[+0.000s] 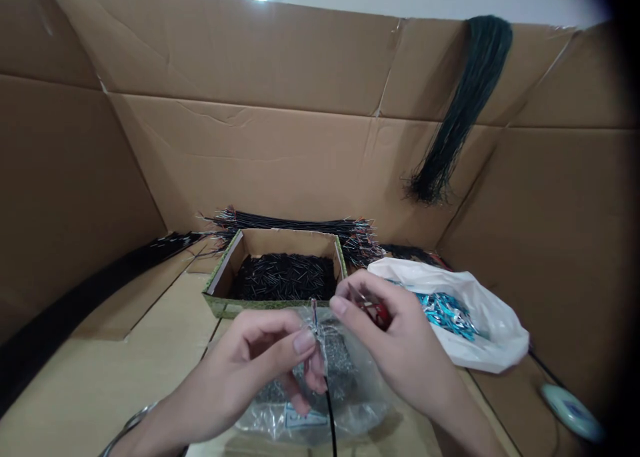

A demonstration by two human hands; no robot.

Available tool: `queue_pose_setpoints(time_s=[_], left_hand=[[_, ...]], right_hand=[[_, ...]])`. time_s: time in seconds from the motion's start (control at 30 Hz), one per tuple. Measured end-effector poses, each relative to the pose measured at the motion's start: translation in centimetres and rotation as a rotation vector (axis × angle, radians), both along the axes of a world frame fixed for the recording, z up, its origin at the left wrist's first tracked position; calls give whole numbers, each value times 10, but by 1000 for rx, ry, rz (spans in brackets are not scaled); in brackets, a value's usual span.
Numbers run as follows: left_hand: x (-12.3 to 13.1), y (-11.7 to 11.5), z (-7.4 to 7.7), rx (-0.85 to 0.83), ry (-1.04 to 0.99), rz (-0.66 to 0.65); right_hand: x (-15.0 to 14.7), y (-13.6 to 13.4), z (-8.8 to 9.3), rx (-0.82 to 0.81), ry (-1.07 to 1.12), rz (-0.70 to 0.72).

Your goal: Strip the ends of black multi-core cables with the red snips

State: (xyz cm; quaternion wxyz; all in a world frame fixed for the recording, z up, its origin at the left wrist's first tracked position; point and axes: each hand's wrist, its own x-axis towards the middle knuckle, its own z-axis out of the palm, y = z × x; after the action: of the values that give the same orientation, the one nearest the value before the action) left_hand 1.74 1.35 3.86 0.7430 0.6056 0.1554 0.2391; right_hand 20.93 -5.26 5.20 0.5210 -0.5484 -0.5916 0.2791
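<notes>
My left hand [260, 360] pinches a thin black wire [330, 417] between thumb and forefinger, its bare metal tip [314, 308] pointing up. My right hand [395, 337] is closed just to the right of that tip, with thumb and forefinger held near it and small red-handled items [377, 310] tucked in the palm. Both hands hover over a clear plastic bag [345, 390] of small silvery parts lying on the cardboard surface.
A shallow box [225, 277] of short black tubes sits behind the hands. A white bag [480, 323] of shiny blue pieces lies to the right. Bundles of black wires [295, 223] lie at the back and along the left; another bundle [460, 117] hangs over the cardboard wall. A pale oval object [570, 410] rests at far right.
</notes>
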Motion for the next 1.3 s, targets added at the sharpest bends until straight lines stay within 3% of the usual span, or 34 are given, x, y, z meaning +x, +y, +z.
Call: queue_pose_setpoints(time_s=[0.13,0.37,0.57,0.7,0.8,0.97,1.03,1.13,1.2,1.3], left_hand=[[3,0,-3,-6,-9,-15],[5,-5,0,-12,-11,-20],[4,-3,-5,-51,-43,-37],[1,-1,-4,-234,-94,-133],[0,1,-4,-313,-126,-213],[4,14,-20,-154,-208,-249],[5,17,-26,-89,-219,-138],[6,11,-27,209,-43,28],[6,1,-23,370,84,-10],[6,-13,-15,345,125,-127]], right_hand=[[13,-5,6,-26,-30,4],[1,-2,0,-210,288,504],[-13,7,-16,-202,653,552],[-20,3,-20,-256,840,523],[-25,0,-19,-291,923,630],[-25,2,-17,-289,919,675],[-20,1,-15,-249,906,656],[-8,-4,-8,-215,783,598],[3,-9,-1,-205,664,558],[16,-17,9,-125,487,466]])
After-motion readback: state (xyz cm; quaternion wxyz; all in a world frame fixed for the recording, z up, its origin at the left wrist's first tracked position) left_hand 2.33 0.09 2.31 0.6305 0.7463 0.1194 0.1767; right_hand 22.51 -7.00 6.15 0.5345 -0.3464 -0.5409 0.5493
